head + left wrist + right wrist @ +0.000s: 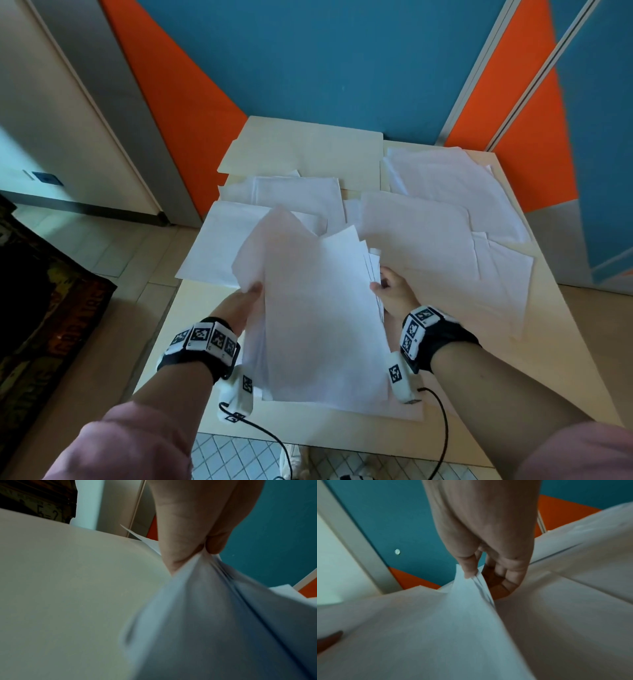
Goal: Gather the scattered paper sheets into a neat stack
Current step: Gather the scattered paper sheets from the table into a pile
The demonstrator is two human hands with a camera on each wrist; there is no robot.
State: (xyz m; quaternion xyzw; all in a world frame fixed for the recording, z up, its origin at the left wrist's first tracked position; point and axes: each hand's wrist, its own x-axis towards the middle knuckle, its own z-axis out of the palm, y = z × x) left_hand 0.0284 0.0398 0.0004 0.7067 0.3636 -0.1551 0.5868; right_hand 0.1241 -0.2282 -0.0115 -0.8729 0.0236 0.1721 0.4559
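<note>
Presently a loose bundle of white paper sheets (318, 315) is held between both hands, pinched at its edges by the left hand (239, 305) and the right hand (394, 291); beyond them, more white sheets (442, 178) are scattered on the pale wooden table (582, 359).

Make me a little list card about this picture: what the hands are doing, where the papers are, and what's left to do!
left hand: pinches the left edge of the held bundle
right hand: pinches the bundle's right edge
held bundle: several white sheets, edges uneven, lifted over the near part of the table
loose sheets: lie scattered across the far half of the table
folders: cream, at the far edge
left to do: gather the loose sheets and square up the stack
</note>
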